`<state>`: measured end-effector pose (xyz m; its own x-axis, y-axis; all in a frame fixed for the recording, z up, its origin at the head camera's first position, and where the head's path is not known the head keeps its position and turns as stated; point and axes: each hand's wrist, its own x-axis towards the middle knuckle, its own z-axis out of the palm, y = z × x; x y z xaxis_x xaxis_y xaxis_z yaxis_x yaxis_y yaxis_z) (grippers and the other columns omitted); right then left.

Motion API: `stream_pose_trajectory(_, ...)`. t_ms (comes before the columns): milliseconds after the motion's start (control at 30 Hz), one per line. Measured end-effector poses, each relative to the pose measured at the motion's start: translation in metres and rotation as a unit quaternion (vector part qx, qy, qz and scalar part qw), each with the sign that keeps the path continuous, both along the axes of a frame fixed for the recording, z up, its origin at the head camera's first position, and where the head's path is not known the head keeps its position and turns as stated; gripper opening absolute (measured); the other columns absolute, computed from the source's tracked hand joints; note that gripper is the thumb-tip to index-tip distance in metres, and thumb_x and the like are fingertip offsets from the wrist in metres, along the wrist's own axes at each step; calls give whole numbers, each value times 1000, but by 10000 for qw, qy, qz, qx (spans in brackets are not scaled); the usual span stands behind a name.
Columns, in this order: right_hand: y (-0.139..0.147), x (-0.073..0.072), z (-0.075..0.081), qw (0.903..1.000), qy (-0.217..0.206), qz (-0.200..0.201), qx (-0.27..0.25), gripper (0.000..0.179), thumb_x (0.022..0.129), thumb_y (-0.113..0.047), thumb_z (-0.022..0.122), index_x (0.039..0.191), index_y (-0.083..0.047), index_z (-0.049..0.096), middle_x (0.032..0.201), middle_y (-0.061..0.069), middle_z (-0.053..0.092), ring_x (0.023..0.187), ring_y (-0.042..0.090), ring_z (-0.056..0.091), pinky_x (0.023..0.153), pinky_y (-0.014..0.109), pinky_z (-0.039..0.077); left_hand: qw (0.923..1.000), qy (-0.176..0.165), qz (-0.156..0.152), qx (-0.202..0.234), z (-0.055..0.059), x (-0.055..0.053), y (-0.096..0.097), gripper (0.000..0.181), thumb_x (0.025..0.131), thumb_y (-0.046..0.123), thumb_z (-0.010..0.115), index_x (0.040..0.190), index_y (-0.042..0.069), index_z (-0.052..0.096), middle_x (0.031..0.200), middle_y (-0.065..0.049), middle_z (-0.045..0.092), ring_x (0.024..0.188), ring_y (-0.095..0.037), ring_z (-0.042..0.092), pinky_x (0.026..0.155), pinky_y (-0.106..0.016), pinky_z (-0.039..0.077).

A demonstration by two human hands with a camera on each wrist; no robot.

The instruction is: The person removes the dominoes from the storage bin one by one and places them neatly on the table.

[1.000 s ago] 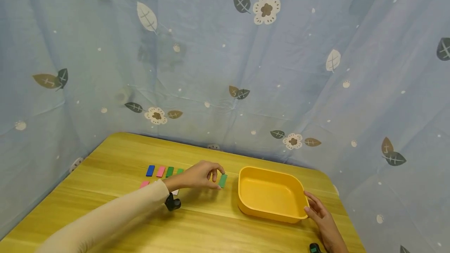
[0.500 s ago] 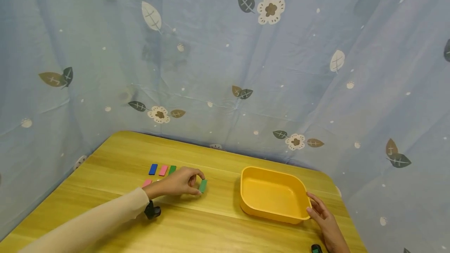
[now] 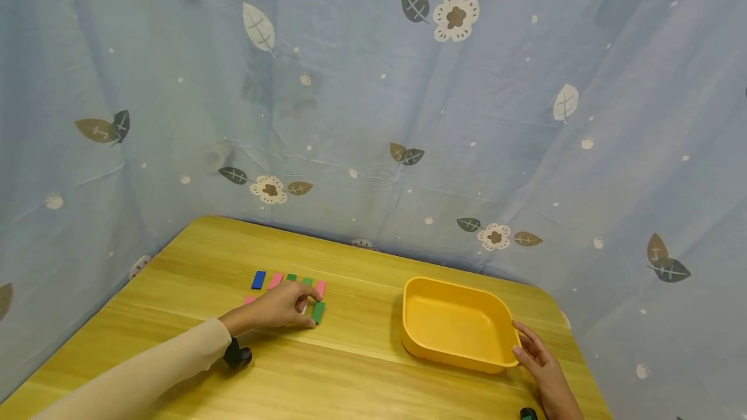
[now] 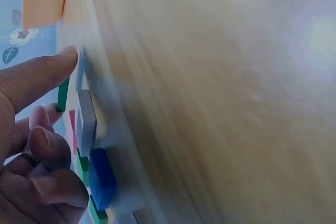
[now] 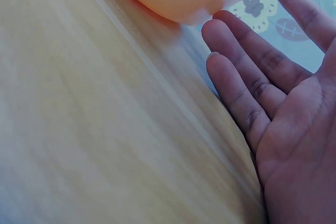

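My left hand (image 3: pixel 277 306) pinches a small green block (image 3: pixel 318 314) between thumb and index finger, at the right end of the front row of blocks. In the left wrist view this green block (image 4: pixel 63 96) stands edge-on between the fingertips, low over the table. Beside it are a white block (image 4: pixel 87 124) and a blue block (image 4: pixel 102 179); my hand hides much of the front row in the head view. My right hand (image 3: pixel 545 371) holds the right end of a yellow plastic tub (image 3: pixel 449 356), thumb at its rim; its lower fingers (image 5: pixel 231 85) extend beneath the grip.
Behind my left hand runs a back row with a blue block (image 3: pixel 259 280), a pink block (image 3: pixel 275 280), green ones and another pink block (image 3: pixel 321 288). The wood-patterned table (image 3: pixel 362 381) meets a blue floral curtain (image 3: pixel 350 83) at its far edge.
The left hand has carried the green block leftward, from near the tub to the end of the block rows. My right hand stays on the tub, while the head view shifts slightly.
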<state>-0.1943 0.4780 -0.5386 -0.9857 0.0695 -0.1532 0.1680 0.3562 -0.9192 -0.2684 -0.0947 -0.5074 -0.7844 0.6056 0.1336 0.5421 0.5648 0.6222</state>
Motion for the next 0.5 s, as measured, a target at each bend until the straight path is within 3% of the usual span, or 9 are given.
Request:
stream_pose_trajectory(233,1,1,2,9999,-138,-54,23,60,97,-48,50,150,-32,27,152,4,21,122,9,35,88,36,41,9999,-81,87,-98,-2,0,-2,42,78,27,80,114,9,67,63,5,50,53,-4,40,52,-21,35)
stream_pose_trajectory(500,6,0,3,10000,26,12,-72,58,98,-43,49,150,-30,27,150,7,25,106,-10,45,86,35,44,9997,-66,160,-176,-2,-2,0,44,78,27,80,115,8,67,62,6,49,52,-4,40,50,-21,35)
